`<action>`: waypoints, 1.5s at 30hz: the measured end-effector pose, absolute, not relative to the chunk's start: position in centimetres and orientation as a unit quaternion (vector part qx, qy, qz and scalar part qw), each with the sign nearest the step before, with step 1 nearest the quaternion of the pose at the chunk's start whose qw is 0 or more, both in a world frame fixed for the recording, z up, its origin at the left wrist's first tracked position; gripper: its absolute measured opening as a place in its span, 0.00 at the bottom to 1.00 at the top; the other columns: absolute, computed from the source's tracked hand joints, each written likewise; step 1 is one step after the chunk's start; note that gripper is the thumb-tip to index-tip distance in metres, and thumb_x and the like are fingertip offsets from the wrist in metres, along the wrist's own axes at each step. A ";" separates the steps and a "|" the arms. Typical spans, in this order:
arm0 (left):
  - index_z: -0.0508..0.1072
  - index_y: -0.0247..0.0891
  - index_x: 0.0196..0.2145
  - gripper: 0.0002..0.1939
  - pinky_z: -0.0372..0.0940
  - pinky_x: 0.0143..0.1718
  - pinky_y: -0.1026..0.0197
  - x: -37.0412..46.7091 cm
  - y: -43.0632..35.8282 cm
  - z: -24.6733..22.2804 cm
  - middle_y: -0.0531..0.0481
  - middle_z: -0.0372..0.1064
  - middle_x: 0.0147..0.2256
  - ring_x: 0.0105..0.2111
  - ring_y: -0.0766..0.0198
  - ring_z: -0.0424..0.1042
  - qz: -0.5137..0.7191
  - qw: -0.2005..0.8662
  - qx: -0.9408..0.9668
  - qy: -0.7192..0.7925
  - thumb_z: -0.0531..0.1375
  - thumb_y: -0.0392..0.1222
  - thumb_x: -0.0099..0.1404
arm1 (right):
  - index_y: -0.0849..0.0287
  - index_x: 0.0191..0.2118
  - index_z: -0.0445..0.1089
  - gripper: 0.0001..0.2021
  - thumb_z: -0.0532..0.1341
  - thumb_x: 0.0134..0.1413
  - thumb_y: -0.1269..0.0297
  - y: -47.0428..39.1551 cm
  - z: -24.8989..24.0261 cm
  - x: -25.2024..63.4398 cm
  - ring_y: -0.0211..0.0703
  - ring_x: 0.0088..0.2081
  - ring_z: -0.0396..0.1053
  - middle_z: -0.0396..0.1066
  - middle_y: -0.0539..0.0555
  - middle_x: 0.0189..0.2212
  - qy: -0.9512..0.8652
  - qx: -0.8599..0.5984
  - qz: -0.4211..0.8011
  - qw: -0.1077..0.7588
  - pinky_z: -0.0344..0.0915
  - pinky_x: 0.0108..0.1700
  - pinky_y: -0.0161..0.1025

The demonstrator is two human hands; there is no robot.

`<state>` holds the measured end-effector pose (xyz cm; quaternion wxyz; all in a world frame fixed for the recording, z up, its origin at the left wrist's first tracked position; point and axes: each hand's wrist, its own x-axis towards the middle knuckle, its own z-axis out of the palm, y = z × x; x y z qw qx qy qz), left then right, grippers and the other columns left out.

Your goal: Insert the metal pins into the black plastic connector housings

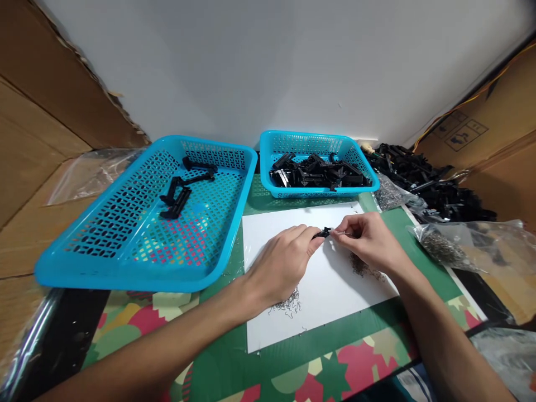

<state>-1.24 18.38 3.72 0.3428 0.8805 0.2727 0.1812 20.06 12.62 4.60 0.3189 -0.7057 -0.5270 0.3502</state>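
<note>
My left hand (288, 257) is closed on a small black plastic part (322, 233) above the white sheet (268, 229). Thumb and fingertips pinch it, so much of the part is hidden. Close to the part's right end, my right hand (368, 237) pinches a thin metal piece (344, 233), seen only as a fine line. Whether that piece touches the part I cannot tell. Small bent metal wires (288, 304) lie in a heap under my left wrist. A second, darker heap of small wires (362, 265) lies below my right hand.
A large blue basket (230, 245) at left holds several black parts (178, 202). A smaller blue basket (322, 192) at the back is filled with similar parts. Right of it lie a pile of black parts (439, 190) and bags of metal pieces (446, 248). Cardboard (37, 111) stands at left.
</note>
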 end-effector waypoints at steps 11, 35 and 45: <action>0.77 0.40 0.49 0.18 0.68 0.50 0.52 -1.2 18.8 3.4 0.47 0.79 0.46 0.48 0.54 0.76 0.210 0.386 0.856 0.273 0.48 0.45 0.83 | 0.60 0.24 0.72 0.15 0.67 0.54 0.55 12.6 4.5 19.6 0.35 0.22 0.55 0.64 0.49 0.19 -0.534 -0.722 0.294 0.327 0.47 0.23 0.36; 0.77 0.38 0.45 0.19 0.63 0.43 0.55 -1.2 19.0 3.8 0.47 0.76 0.40 0.41 0.56 0.73 0.226 0.428 0.825 0.291 0.48 0.46 0.83 | 0.56 0.43 0.83 0.14 0.60 0.68 0.57 12.4 4.5 21.5 0.52 0.42 0.76 0.82 0.59 0.42 -0.606 -0.684 0.217 0.342 0.67 0.43 0.44; 0.77 0.39 0.48 0.20 0.66 0.51 0.53 -1.2 19.1 3.4 0.45 0.77 0.47 0.49 0.54 0.74 0.267 0.459 0.793 0.298 0.48 0.48 0.82 | 0.57 0.43 0.82 0.14 0.63 0.66 0.54 12.3 4.2 20.4 0.51 0.42 0.77 0.83 0.57 0.42 -0.579 -0.694 0.293 0.312 0.68 0.43 0.42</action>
